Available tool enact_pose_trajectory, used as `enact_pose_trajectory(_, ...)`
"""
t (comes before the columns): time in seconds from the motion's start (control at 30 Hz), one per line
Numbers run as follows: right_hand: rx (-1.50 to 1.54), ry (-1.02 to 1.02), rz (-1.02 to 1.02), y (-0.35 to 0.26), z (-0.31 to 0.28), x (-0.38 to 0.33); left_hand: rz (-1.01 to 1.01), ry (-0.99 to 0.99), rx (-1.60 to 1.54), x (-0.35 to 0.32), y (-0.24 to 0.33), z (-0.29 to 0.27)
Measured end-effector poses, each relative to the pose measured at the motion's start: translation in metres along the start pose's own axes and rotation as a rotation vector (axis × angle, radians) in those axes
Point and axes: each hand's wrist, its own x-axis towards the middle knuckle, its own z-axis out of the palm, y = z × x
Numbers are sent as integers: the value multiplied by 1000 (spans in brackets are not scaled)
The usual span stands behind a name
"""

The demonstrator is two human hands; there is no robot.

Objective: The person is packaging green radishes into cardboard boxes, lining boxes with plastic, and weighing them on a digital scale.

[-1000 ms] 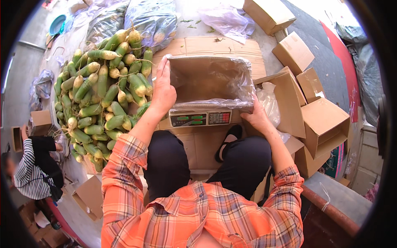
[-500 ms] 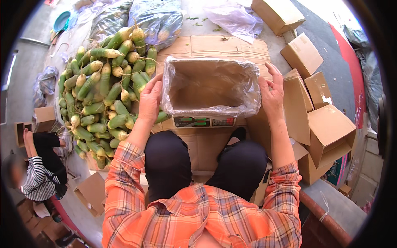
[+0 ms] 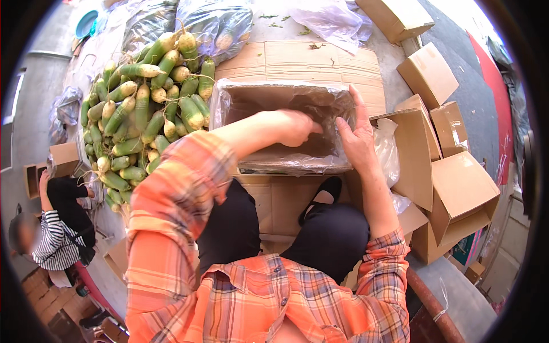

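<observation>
A cardboard box (image 3: pixel 229 121) with a clear plastic liner (image 3: pixel 338 108) over its rim stands before my knees. My left hand (image 3: pixel 293 127) reaches inside it. Its fingers are curled and point at the crumpled liner by the right wall; their tips are blurred, so what they hold is unclear. My right hand (image 3: pixel 360 140) grips the box's right wall, thumb over the liner on the inner side and fingers outside. Green radishes (image 3: pixel 141 106) with pale root ends lie in a large heap to the left, close to the box.
Flattened cardboard (image 3: pixel 320 57) covers the floor under and beyond the box. Several cardboard boxes (image 3: pixel 457 183) are piled at the right, with a clear plastic bag (image 3: pixel 388 151) by my right forearm. Bagged radishes (image 3: pixel 220 26) lie behind the heap. A person in stripes (image 3: pixel 54 234) is at far left.
My left hand has left the box's left side and gone down into it. My right hand has moved from beside the box onto its right wall. The box has shifted slightly left.
</observation>
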Motion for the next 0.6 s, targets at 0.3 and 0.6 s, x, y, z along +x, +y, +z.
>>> enact_pose_trajectory(0.3,153,9,94,-7,1,-9,-255,-96,159,60,-29,63)
enact_pose_trajectory(0.6,159,-22,99,-8,7,-13,-226,-33,48,63,-28,60)
